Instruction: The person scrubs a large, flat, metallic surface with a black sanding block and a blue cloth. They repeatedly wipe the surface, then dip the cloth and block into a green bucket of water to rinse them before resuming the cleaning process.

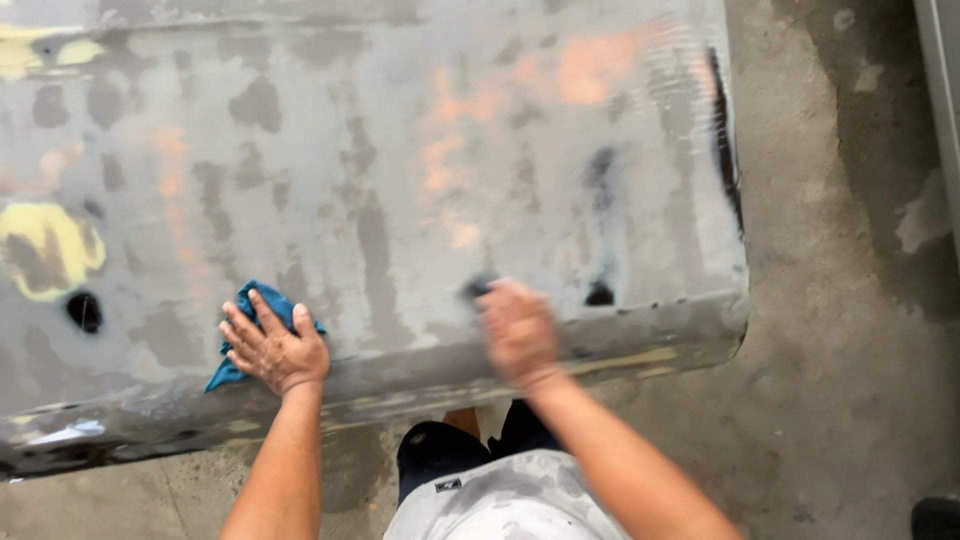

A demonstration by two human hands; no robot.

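the grey metal panel (380, 180) lies flat over the concrete floor (830, 380), its long axis running left to right across the view, with its rounded near-right corner toward the person and its near edge tilting slightly up to the right. its surface is patchy: grey filler, orange spots, two yellow patches toward the left edge, and a few black marks.

one blue cloth (250, 330) lies crumpled near the panel's near edge, left of middle. the left hand (275, 348) lies flat on it, fingers spread and pointing toward the far edge, pressing the cloth to the panel.

the right hand (518, 330) is on the panel close to the near edge, nearer the right corner, well apart from the left hand. it is blurred; its fingers curl over one small dark object (478, 288), a pad or block whose kind cannot be told.

two hands, one cloth, one dark object, one panel.
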